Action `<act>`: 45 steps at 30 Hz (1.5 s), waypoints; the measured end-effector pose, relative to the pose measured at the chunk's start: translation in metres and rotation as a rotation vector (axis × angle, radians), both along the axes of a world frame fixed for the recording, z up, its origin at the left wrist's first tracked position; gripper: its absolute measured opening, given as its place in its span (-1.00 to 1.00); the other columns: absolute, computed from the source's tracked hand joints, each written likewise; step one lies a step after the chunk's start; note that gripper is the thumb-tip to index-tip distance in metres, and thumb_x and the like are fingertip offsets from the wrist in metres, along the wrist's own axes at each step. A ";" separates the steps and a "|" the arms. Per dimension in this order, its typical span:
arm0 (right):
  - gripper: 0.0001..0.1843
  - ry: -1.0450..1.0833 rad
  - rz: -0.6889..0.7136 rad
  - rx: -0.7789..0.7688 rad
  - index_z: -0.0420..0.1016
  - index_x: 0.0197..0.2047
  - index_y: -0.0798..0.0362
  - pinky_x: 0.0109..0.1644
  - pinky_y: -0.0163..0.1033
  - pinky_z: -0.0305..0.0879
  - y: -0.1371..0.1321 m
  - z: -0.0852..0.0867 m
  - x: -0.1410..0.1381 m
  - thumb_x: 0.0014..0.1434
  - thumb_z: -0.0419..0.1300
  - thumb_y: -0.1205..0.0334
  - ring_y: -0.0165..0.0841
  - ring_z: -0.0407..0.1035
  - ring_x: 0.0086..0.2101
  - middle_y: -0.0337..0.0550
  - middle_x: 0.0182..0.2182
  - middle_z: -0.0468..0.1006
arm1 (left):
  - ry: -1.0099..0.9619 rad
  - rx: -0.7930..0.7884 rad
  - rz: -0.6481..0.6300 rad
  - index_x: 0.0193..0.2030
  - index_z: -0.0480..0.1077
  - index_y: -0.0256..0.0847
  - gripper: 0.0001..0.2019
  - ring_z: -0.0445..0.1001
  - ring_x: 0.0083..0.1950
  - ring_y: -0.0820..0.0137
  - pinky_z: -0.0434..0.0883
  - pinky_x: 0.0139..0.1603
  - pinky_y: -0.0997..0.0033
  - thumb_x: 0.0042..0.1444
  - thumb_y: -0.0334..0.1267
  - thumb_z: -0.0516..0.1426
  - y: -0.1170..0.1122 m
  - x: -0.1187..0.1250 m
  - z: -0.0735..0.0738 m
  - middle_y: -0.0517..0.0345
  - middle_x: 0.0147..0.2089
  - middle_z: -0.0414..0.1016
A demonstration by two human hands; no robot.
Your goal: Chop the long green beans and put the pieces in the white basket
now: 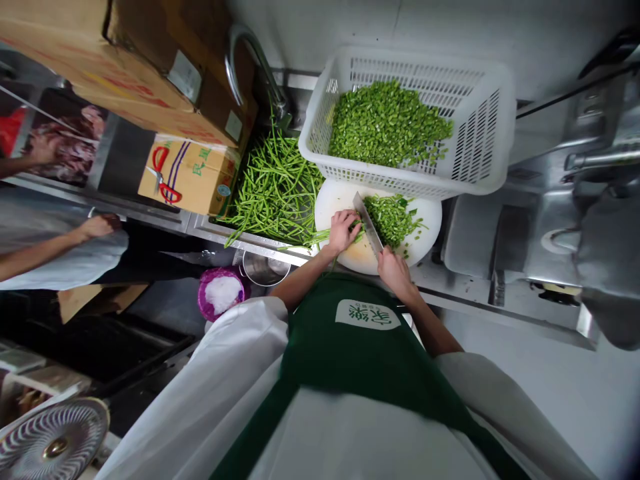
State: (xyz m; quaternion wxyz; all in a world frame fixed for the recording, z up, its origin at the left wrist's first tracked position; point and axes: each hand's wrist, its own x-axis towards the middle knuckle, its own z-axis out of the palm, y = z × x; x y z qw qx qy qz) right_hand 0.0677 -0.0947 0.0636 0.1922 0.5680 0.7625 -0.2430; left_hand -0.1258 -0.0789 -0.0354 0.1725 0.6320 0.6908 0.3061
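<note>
On the round white cutting board [330,200], my right hand [395,268] grips the handle of a kitchen knife [367,225]. Its blade stands on edge between my left hand and a heap of chopped green beans [393,220]. My left hand [344,230] presses down on a small bunch of long green beans [323,236] just left of the blade, fingers curled. Further left, a large pile of whole green beans [277,187] fills the sink. Behind the board, a white plastic basket [473,183] holds more chopped beans [385,127].
Cardboard boxes [165,87] are stacked left of the faucet [250,47]; red-handled scissors [163,180] lie against one. At far left, a co-worker's hand [100,225] is near the counter edge, close to meat [67,143]. A purple-rimmed bag [220,293] and steel pot [265,268] stand below.
</note>
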 end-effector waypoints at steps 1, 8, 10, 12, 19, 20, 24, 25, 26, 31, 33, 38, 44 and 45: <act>-0.63 0.002 -0.001 0.004 0.35 0.12 0.18 -0.03 -0.20 0.29 -0.001 0.000 0.000 0.49 -0.14 0.18 -0.14 0.54 -0.10 0.20 -0.12 0.62 | -0.005 0.007 -0.004 0.00 0.49 -0.15 -0.76 0.31 0.16 0.15 0.28 0.20 0.12 0.35 -0.09 0.13 0.000 0.000 0.000 -0.03 0.13 0.47; -0.63 0.003 -0.014 0.002 0.35 0.13 0.18 -0.02 -0.18 0.31 -0.001 -0.004 -0.001 0.49 -0.15 0.18 -0.13 0.54 -0.09 0.21 -0.12 0.61 | -0.136 -0.006 0.134 0.06 0.46 -0.15 -0.78 0.38 0.09 0.18 0.33 0.19 0.06 0.30 -0.28 0.15 0.020 0.007 -0.004 0.01 0.00 0.56; -0.62 0.010 -0.014 -0.003 0.35 0.13 0.19 -0.02 -0.18 0.31 -0.001 -0.003 0.000 0.49 -0.15 0.18 -0.13 0.55 -0.09 0.21 -0.12 0.62 | -0.161 -0.024 0.186 -0.02 0.48 -0.15 -0.84 0.41 0.06 0.21 0.35 0.17 0.09 0.29 -0.32 0.16 0.027 0.008 -0.001 0.04 -0.09 0.56; -0.62 0.017 -0.016 -0.013 0.35 0.13 0.19 -0.02 -0.18 0.30 -0.001 -0.002 0.000 0.49 -0.15 0.18 -0.13 0.55 -0.09 0.20 -0.13 0.62 | -0.169 -0.018 0.209 -0.04 0.50 -0.14 -0.85 0.42 0.05 0.23 0.35 0.17 0.10 0.29 -0.33 0.17 0.029 0.006 0.004 0.07 -0.15 0.56; -0.62 0.022 -0.021 -0.017 0.36 0.13 0.17 -0.02 -0.19 0.30 0.001 -0.001 0.001 0.49 -0.15 0.17 -0.13 0.54 -0.08 0.18 -0.13 0.62 | -0.030 0.012 0.124 -0.17 0.52 -0.14 -0.86 0.38 0.08 0.22 0.30 0.20 0.05 0.35 -0.24 0.13 -0.016 -0.016 0.007 0.06 -0.12 0.59; -0.62 0.023 -0.022 -0.013 0.37 0.13 0.17 -0.02 -0.19 0.30 0.001 -0.002 0.001 0.49 -0.14 0.17 -0.13 0.54 -0.09 0.18 -0.14 0.62 | -0.022 0.006 0.104 -0.18 0.52 -0.15 -0.85 0.40 0.06 0.24 0.31 0.18 0.08 0.35 -0.25 0.11 -0.022 -0.017 0.004 0.05 -0.13 0.59; -0.64 0.022 -0.013 -0.005 0.36 0.12 0.18 -0.05 -0.19 0.31 0.000 -0.001 0.000 0.48 -0.13 0.18 -0.13 0.55 -0.11 0.18 -0.15 0.62 | -0.026 -0.003 0.038 -0.14 0.50 -0.17 -0.80 0.45 0.05 0.27 0.38 0.16 0.15 0.37 -0.23 0.05 -0.037 -0.014 -0.006 -0.02 -0.07 0.54; -0.63 0.019 -0.009 -0.007 0.36 0.13 0.18 -0.05 -0.19 0.31 -0.001 -0.001 -0.001 0.49 -0.13 0.19 -0.13 0.55 -0.11 0.19 -0.15 0.62 | -0.020 0.003 0.045 -0.08 0.49 -0.17 -0.78 0.44 0.10 0.26 0.38 0.19 0.14 0.38 -0.19 0.04 -0.037 -0.011 -0.006 -0.06 0.00 0.52; -0.63 0.016 -0.002 -0.008 0.35 0.13 0.19 -0.04 -0.19 0.31 -0.002 0.000 -0.002 0.49 -0.14 0.19 -0.13 0.55 -0.11 0.19 -0.15 0.62 | -0.009 0.011 0.057 0.00 0.48 -0.18 -0.74 0.41 0.18 0.24 0.36 0.23 0.12 0.38 -0.15 0.03 -0.037 -0.008 -0.006 -0.10 0.10 0.48; -0.61 -0.017 0.027 0.000 0.33 0.17 0.18 -0.05 -0.19 0.30 -0.006 0.001 -0.002 0.49 -0.17 0.19 -0.14 0.56 -0.11 0.19 -0.15 0.63 | 0.085 -0.029 0.087 0.37 0.26 -0.18 -0.53 0.15 0.46 0.12 0.17 0.40 -0.06 0.45 -0.07 -0.12 -0.025 0.000 -0.003 -0.14 0.40 0.28; -0.61 -0.027 0.018 -0.011 0.35 0.15 0.18 -0.04 -0.19 0.30 -0.005 0.001 0.000 0.49 -0.17 0.18 -0.13 0.55 -0.10 0.18 -0.15 0.63 | 0.091 -0.051 0.061 0.34 0.30 -0.18 -0.54 0.24 0.40 0.09 0.17 0.37 -0.10 0.46 -0.10 -0.17 -0.022 0.001 -0.005 -0.14 0.31 0.39; -0.61 -0.024 0.008 -0.022 0.36 0.14 0.18 -0.03 -0.18 0.30 -0.004 0.002 0.001 0.49 -0.16 0.19 -0.14 0.54 -0.10 0.18 -0.15 0.62 | 0.096 -0.033 0.105 0.11 0.49 -0.17 -0.61 0.43 0.06 0.08 0.22 0.23 -0.07 0.44 -0.12 -0.09 -0.017 0.002 -0.007 -0.15 -0.07 0.55; -0.62 -0.029 -0.007 -0.010 0.36 0.12 0.16 -0.04 -0.18 0.29 -0.004 0.002 0.002 0.50 -0.15 0.15 -0.13 0.54 -0.10 0.16 -0.14 0.61 | 0.095 -0.112 0.193 -0.06 0.50 -0.14 -0.72 0.44 -0.03 0.11 0.22 0.19 -0.05 0.42 -0.11 0.00 -0.005 -0.001 -0.001 -0.05 -0.16 0.54; -0.62 -0.030 -0.007 -0.008 0.36 0.13 0.16 -0.04 -0.18 0.29 -0.005 0.001 0.003 0.50 -0.16 0.15 -0.13 0.54 -0.10 0.16 -0.14 0.62 | 0.090 -0.115 0.192 -0.12 0.49 -0.15 -0.72 0.45 -0.04 0.11 0.25 0.16 -0.03 0.42 -0.10 0.01 -0.004 -0.002 0.000 -0.06 -0.15 0.53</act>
